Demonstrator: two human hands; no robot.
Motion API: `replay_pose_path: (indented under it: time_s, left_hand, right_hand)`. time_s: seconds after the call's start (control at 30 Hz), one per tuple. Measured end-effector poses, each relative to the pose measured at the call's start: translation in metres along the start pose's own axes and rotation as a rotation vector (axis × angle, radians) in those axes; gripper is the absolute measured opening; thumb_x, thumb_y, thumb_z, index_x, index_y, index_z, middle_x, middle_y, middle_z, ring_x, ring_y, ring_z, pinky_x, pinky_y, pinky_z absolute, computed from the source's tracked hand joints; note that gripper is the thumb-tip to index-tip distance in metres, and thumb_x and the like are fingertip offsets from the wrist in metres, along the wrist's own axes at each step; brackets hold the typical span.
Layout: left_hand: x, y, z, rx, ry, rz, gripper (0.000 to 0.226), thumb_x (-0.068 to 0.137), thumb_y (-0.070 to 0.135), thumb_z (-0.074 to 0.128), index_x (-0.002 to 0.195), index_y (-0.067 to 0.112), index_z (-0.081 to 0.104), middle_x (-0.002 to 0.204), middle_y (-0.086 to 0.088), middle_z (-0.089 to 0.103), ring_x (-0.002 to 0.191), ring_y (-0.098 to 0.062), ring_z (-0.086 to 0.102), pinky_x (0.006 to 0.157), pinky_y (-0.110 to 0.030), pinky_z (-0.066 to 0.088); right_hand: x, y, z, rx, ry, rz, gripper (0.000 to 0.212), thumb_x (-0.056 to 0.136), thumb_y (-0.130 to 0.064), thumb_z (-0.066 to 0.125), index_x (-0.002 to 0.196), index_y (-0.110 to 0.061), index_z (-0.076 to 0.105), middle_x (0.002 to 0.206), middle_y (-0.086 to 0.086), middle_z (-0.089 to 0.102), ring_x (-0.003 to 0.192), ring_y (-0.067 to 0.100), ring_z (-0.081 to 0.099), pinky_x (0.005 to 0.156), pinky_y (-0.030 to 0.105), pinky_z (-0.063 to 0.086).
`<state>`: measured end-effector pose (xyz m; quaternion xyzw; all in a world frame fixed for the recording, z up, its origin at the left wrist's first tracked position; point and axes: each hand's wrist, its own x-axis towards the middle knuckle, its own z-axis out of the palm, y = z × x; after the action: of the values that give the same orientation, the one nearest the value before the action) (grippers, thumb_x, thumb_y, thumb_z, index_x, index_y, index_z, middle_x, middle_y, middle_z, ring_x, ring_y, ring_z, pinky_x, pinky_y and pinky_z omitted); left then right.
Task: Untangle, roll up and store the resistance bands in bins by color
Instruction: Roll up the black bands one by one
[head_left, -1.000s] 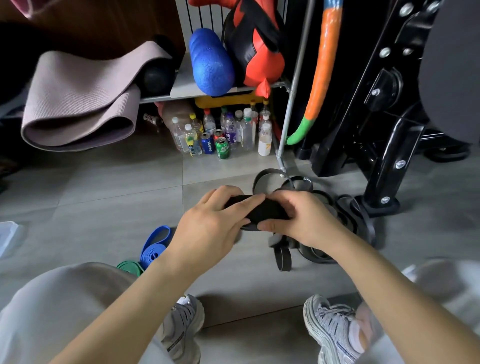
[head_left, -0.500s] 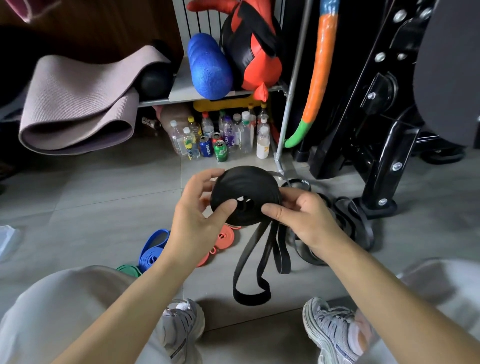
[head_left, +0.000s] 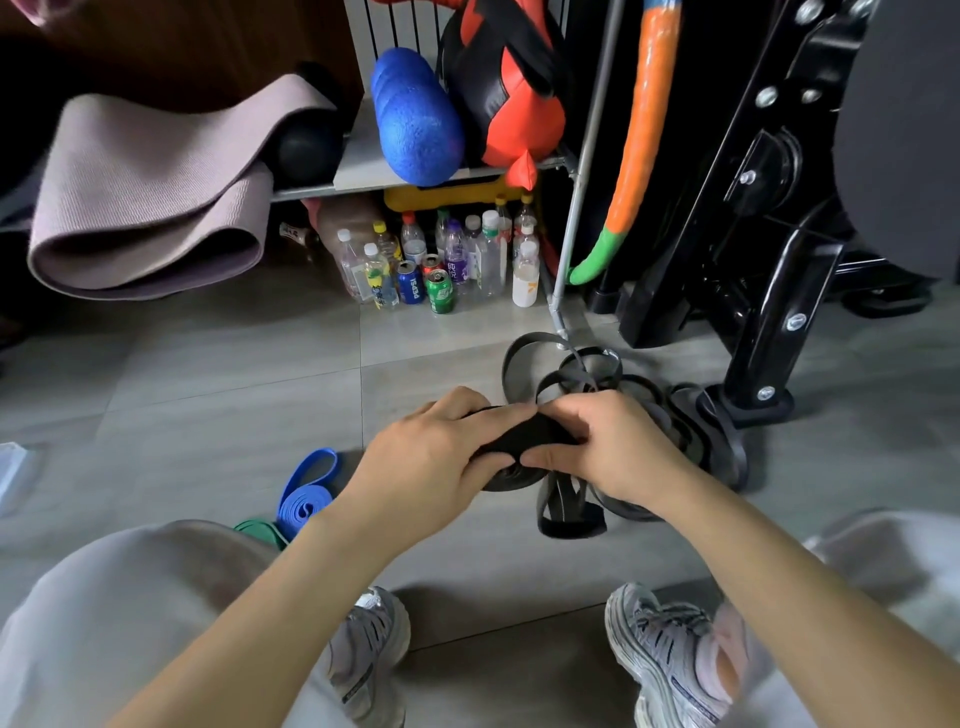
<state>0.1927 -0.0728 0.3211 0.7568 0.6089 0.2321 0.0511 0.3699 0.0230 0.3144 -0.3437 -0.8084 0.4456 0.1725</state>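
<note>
The left hand (head_left: 436, 457) grips a rolled black band (head_left: 524, 441) above the grey tiled floor (head_left: 208, 405), and the right hand (head_left: 608, 447) pinches the same roll from the other side. On the floor, a green band (head_left: 262, 530) and a blue band (head_left: 306, 493) lie at the left and tangled black bands (head_left: 701, 431) at the right. Behind them are a folded mat (head_left: 150, 192), bottles (head_left: 441, 260) and a black machine frame (head_left: 753, 260).

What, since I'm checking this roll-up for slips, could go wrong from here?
The black roll is held only between the left hand and right hand; a slack grip may let it spring open. Its loose tail hangs beside the tangled black bands and might snag there.
</note>
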Motion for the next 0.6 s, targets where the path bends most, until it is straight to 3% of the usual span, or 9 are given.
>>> replay_pose_path:
  time_s: [0.2, 0.27, 0.37, 0.47, 0.53, 0.6]
  left_hand:
    - [0.002, 0.003, -0.002, -0.039, 0.069, -0.068, 0.041, 0.083, 0.034, 0.044, 0.123, 0.046, 0.046, 0.102, 0.009, 0.059, 0.085, -0.016, 0.061, 0.066, -0.034, 0.055]
    - [0.004, 0.003, -0.007, -0.197, 0.159, -0.149, 0.041, 0.085, 0.027, 0.055, 0.12, 0.048, 0.053, 0.102, 0.01, 0.059, 0.092, -0.007, 0.058, 0.077, -0.028, 0.052]
    - [0.005, 0.003, -0.016, -0.462, 0.29, -0.285, 0.056, 0.083, 0.009, 0.067, 0.11, 0.056, 0.054, 0.101, 0.018, 0.06, 0.099, 0.002, 0.054, 0.082, -0.011, 0.044]
    - [0.006, 0.002, -0.019, -0.64, 0.361, -0.344, 0.064, 0.081, 0.004, 0.068, 0.104, 0.063, 0.055, 0.1, 0.023, 0.063, 0.1, -0.006, 0.06, 0.089, -0.022, 0.049]
    - [0.006, 0.005, -0.019, -0.768, 0.402, -0.365, 0.064, 0.081, -0.001, 0.066, 0.102, 0.059, 0.058, 0.096, 0.026, 0.064, 0.093, -0.007, 0.063, 0.08, -0.028, 0.053]
    - [0.007, 0.006, -0.02, -0.885, 0.427, -0.381, 0.058, 0.083, -0.005, 0.062, 0.103, 0.049, 0.059, 0.093, 0.022, 0.064, 0.087, -0.006, 0.064, 0.068, -0.025, 0.054]
  right_hand:
    - [0.0, 0.0, 0.0, 0.119, 0.02, 0.008, 0.027, 0.072, -0.021, 0.08, 0.097, -0.019, 0.07, 0.086, 0.002, 0.074, 0.083, 0.016, 0.07, 0.08, 0.044, 0.055]
    - [0.001, -0.003, -0.007, 0.231, 0.049, 0.01, 0.026, 0.067, -0.024, 0.08, 0.091, -0.024, 0.068, 0.084, -0.002, 0.074, 0.082, 0.012, 0.07, 0.078, 0.035, 0.057]
    - [0.002, -0.006, -0.012, 0.482, 0.068, 0.015, 0.031, 0.058, -0.023, 0.074, 0.089, -0.025, 0.066, 0.084, -0.011, 0.074, 0.084, 0.006, 0.069, 0.078, 0.022, 0.053]
    - [0.002, -0.009, -0.012, 0.561, 0.097, -0.022, 0.03, 0.059, -0.015, 0.071, 0.088, -0.023, 0.067, 0.082, -0.013, 0.074, 0.083, 0.003, 0.069, 0.074, 0.015, 0.051]
    - [0.003, -0.011, -0.011, 0.609, 0.115, -0.045, 0.029, 0.06, -0.012, 0.071, 0.084, -0.027, 0.071, 0.082, -0.011, 0.074, 0.082, 0.004, 0.069, 0.074, 0.015, 0.052]
    - [0.003, -0.012, -0.01, 0.63, 0.133, -0.052, 0.028, 0.06, -0.011, 0.071, 0.083, -0.027, 0.072, 0.084, -0.01, 0.074, 0.085, 0.005, 0.069, 0.078, 0.017, 0.052]
